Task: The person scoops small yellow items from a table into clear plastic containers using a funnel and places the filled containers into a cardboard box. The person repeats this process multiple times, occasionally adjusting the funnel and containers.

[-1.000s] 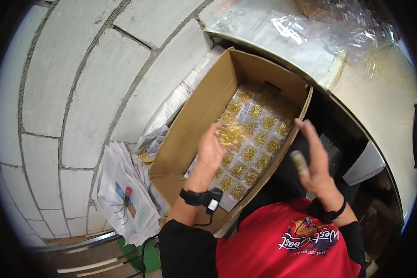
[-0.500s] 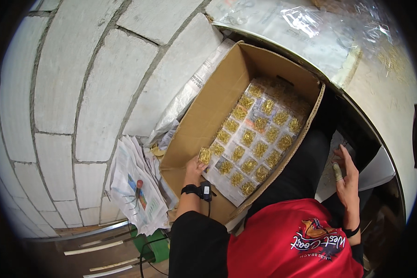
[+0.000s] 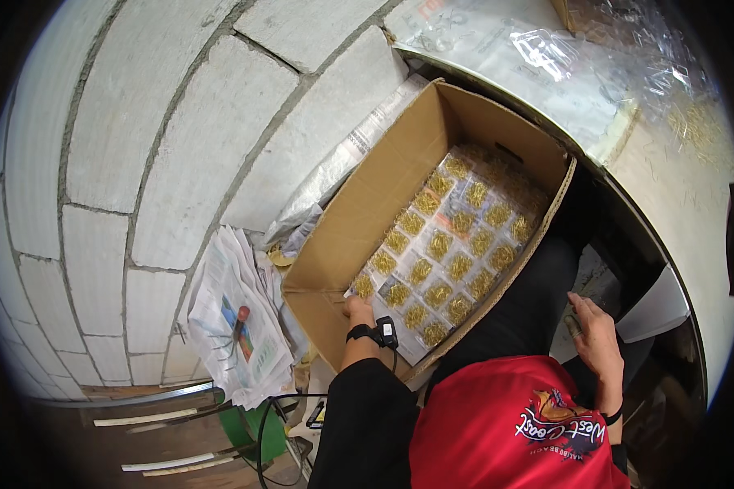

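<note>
The packet (image 3: 363, 285) of gold pieces lies toward the near end of the cardboard box (image 3: 383, 196), last in the leftmost row, just beyond the fingertips of the left hand (image 3: 357, 308), the nearer one. It is nearly square; its row runs along the box's long side. Those fingers touch its near edge; whether they pinch it I cannot tell (the hand hides them). Right of the box, the right hand (image 3: 593, 336) is empty, fingers loosely bent. Count: one box, two hands, twenty-two packets (image 3: 438, 244), perhaps more at the box's shaded far end.
</note>
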